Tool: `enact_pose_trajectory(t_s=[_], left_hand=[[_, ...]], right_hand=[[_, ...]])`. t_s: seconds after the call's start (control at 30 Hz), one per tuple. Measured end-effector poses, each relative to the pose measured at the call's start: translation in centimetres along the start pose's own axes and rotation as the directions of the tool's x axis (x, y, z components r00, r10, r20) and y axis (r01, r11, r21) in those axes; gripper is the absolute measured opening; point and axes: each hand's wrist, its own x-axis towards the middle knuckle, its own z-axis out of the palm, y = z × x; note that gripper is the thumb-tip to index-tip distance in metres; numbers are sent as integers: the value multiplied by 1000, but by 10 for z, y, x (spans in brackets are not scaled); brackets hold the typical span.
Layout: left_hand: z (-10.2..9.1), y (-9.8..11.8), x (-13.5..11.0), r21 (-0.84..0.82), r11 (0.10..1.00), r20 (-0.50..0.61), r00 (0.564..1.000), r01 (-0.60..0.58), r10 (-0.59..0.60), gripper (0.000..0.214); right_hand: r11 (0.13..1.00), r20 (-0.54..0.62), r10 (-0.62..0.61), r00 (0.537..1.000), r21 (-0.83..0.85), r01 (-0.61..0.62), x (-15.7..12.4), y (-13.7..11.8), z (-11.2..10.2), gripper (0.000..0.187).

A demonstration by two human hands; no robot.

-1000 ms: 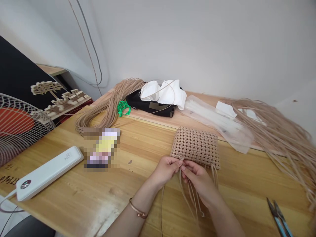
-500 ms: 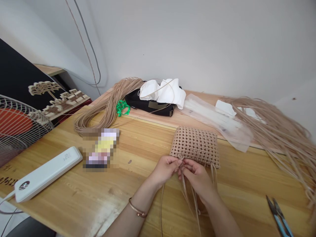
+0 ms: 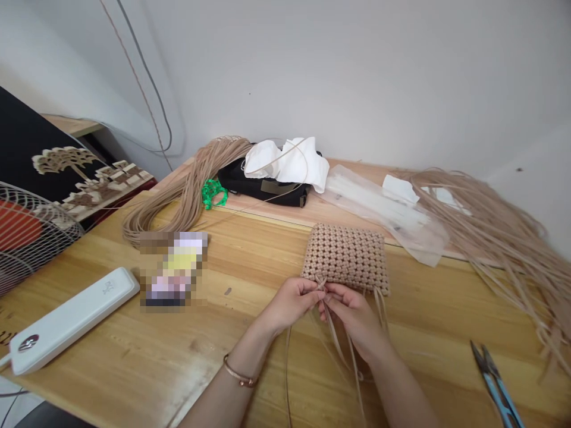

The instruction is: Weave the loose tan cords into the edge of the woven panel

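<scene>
A tan woven piece [image 3: 345, 252], made of cord in a tight knotted pattern, lies on the wooden table. My left hand [image 3: 297, 300] and my right hand [image 3: 350, 309] meet at its near left edge. Thumb and fingers of each hand pinch the tan cords [image 3: 332, 333] coming out of that edge, and the fingertips nearly touch. Loose cord ends hang down between and below my hands toward the table's front. More cords trail from the near right corner of the piece. The exact crossing of the cords is partly hidden by my fingers.
Thread snips [image 3: 497, 383] with blue handles lie at right. Tan cord bundles [image 3: 178, 202] lie at back left and right. A black pouch [image 3: 263, 187] with white tissue, a plastic bag [image 3: 379, 208], a blurred phone [image 3: 176, 270], a white power strip [image 3: 74, 321] and a fan [image 3: 27, 238] surround the work.
The whole view has shifted slightly, so things appear a little further left. Both hands stay pinched on the cords at the same edge, with only slight finger movement.
</scene>
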Motion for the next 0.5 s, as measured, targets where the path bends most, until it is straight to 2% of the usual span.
enact_pose_trajectory(t_s=[0.1,0.2,0.5], left_hand=[[1,-1,1,-10,1000,-38,999,9,-9,32],[1,-2,1,-20,999,-92,995,26,-28,34],[1,-4,2,-35,999,-92,996,17,-20,37]], right_hand=[[999,-1,-14,1000,-53,14,1,3,-3,22],[993,-81,-9,997,-120,-1,2,8,-7,29],[937,-266,-40,963,-345,-56,-4,8,-1,22]])
